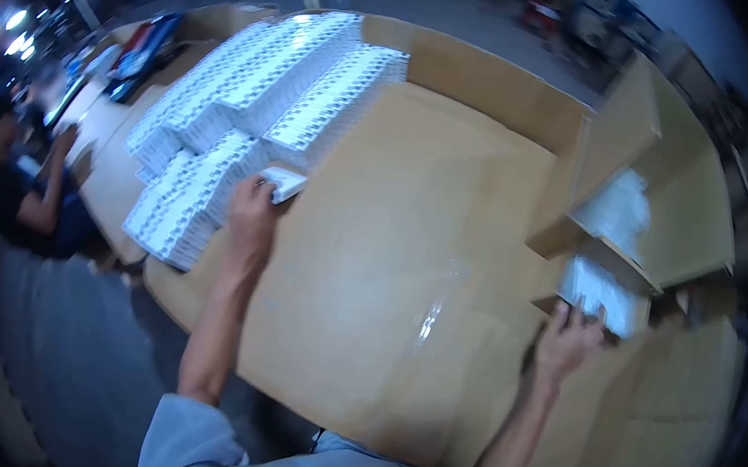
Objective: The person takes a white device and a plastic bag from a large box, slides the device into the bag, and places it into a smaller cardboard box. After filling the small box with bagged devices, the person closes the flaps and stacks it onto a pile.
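Note:
My left hand is closed on a small flat white box, at the near edge of the stacked boxes. Those stacks of white boxes stand in tight rows on the left of the cardboard-covered table. Over on the right, my right hand reaches into a low cardboard compartment, its fingers apart and touching the clear plastic packets lying there. More clear plastic fills the compartment behind. Blur hides the fine detail of the packets and the printing on the boxes.
Brown cardboard covers the table, with a shiny tape strip on it. A cardboard wall runs along the far edge. Tall cardboard flaps rise at the right. Another person is at the far left, beside an adjoining table.

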Demonstrator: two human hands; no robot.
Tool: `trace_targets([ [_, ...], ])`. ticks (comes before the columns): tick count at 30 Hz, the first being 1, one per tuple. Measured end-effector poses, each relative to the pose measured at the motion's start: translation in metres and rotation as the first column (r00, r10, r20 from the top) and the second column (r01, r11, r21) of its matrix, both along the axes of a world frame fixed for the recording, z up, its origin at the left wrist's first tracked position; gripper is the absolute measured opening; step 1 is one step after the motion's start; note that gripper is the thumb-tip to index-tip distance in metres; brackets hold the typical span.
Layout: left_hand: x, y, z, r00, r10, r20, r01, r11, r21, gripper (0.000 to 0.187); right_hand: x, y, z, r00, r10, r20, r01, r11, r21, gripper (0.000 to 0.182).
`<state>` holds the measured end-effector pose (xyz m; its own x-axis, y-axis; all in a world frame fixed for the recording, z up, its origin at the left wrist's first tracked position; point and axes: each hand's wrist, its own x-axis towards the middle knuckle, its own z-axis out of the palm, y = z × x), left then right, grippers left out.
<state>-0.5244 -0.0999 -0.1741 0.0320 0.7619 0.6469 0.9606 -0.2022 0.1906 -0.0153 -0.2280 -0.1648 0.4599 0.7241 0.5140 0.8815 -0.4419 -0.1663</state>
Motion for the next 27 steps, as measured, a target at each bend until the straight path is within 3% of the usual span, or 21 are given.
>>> trace_targets([
  [1, 0.008, -0.014, 0.007, 0.999, -0.034, 0.029, 0.033, 0.999, 0.031, 0.026, -0.003, 0.000, 0.002, 1.000, -0.008, 0.024, 0.008, 1.000, -0.005, 0.045],
  [2, 0.030, -0.034, 0.029, 0.989, -0.074, 0.126, 0.074, 0.997, 0.006, 0.027, -0.013, -0.005, 0.018, 0.992, 0.018, -0.122, -0.020, 1.000, -0.018, 0.052],
  [4, 0.046, -0.053, 0.005, 0.963, -0.162, 0.213, 0.161, 0.987, 0.023, 0.029, -0.019, -0.015, 0.013, 0.978, 0.073, -0.196, -0.053, 0.993, 0.107, 0.060],
  [6, 0.097, -0.089, 0.018, 0.929, -0.326, 0.177, 0.320, 0.945, 0.060, 0.030, -0.034, -0.040, 0.019, 0.872, 0.318, -0.371, -0.264, 0.946, 0.190, 0.063],
  [7, 0.122, -0.105, 0.009, 0.882, -0.381, 0.277, 0.389, 0.921, 0.028, 0.030, -0.038, -0.052, 0.010, 0.768, 0.446, -0.460, -0.394, 0.895, 0.209, 0.063],
  [8, 0.149, -0.120, 0.003, 0.827, -0.420, 0.374, 0.454, 0.891, -0.004, 0.029, -0.050, -0.065, 0.015, 0.355, 0.488, -0.797, -0.388, 0.853, 0.349, 0.057],
  [9, 0.182, -0.134, 0.002, 0.761, -0.505, 0.407, 0.543, 0.839, 0.026, 0.034, -0.059, -0.077, 0.022, -0.173, 0.450, -0.876, -0.309, 0.820, 0.482, 0.052],
  [11, 0.247, -0.157, 0.014, 0.636, -0.643, 0.428, 0.702, 0.711, 0.025, 0.039, -0.058, -0.098, 0.018, -0.320, 0.390, -0.863, -0.351, 0.798, 0.491, 0.046],
  [13, 0.296, -0.173, 0.039, 0.499, -0.751, 0.433, 0.848, 0.527, -0.062, 0.038, -0.043, -0.106, 0.020, -0.251, 0.418, -0.873, -0.304, 0.822, 0.481, 0.037],
  [14, 0.314, -0.170, 0.052, 0.413, -0.793, 0.448, 0.906, 0.409, -0.112, 0.039, -0.033, -0.107, 0.021, -0.102, 0.464, -0.880, -0.231, 0.850, 0.474, 0.031],
  [15, 0.328, -0.161, 0.067, 0.374, -0.804, 0.462, 0.926, 0.353, -0.135, 0.040, -0.013, -0.110, 0.007, -0.047, 0.470, -0.881, -0.153, 0.869, 0.471, 0.025],
  [17, 0.356, -0.136, 0.096, 0.307, -0.811, 0.498, 0.951, 0.245, -0.187, 0.041, 0.031, -0.120, 0.014, 0.024, 0.475, -0.880, -0.161, 0.870, 0.465, 0.017],
  [18, 0.369, -0.113, 0.102, 0.338, -0.849, 0.405, 0.941, 0.306, -0.144, 0.037, 0.047, -0.125, 0.014, 0.066, 0.483, -0.873, -0.156, 0.869, 0.469, 0.016],
  [19, 0.383, -0.090, 0.117, 0.445, -0.844, 0.299, 0.895, 0.413, -0.167, 0.031, 0.061, -0.127, 0.016, 0.088, 0.500, -0.862, -0.149, 0.862, 0.484, 0.016],
  [21, 0.431, -0.035, 0.145, 0.541, -0.776, 0.326, 0.840, 0.521, -0.152, 0.015, 0.080, -0.129, 0.025, 0.101, 0.523, -0.846, -0.110, 0.851, 0.513, 0.016],
  [22, 0.454, 0.001, 0.149, 0.589, -0.763, 0.267, 0.808, 0.565, -0.168, 0.020, 0.085, -0.130, 0.030, 0.114, 0.494, -0.862, -0.105, 0.869, 0.484, 0.016],
  [24, 0.494, 0.059, 0.145, 0.794, -0.608, 0.003, 0.571, 0.743, -0.349, 0.029, 0.093, -0.132, 0.038, 0.142, 0.432, -0.891, -0.094, 0.901, 0.422, 0.017],
  [27, 0.529, 0.110, 0.125, 0.836, -0.544, -0.073, 0.483, 0.791, -0.376, 0.036, 0.087, -0.129, 0.030, 0.180, 0.552, -0.814, -0.089, 0.834, 0.545, 0.017],
])
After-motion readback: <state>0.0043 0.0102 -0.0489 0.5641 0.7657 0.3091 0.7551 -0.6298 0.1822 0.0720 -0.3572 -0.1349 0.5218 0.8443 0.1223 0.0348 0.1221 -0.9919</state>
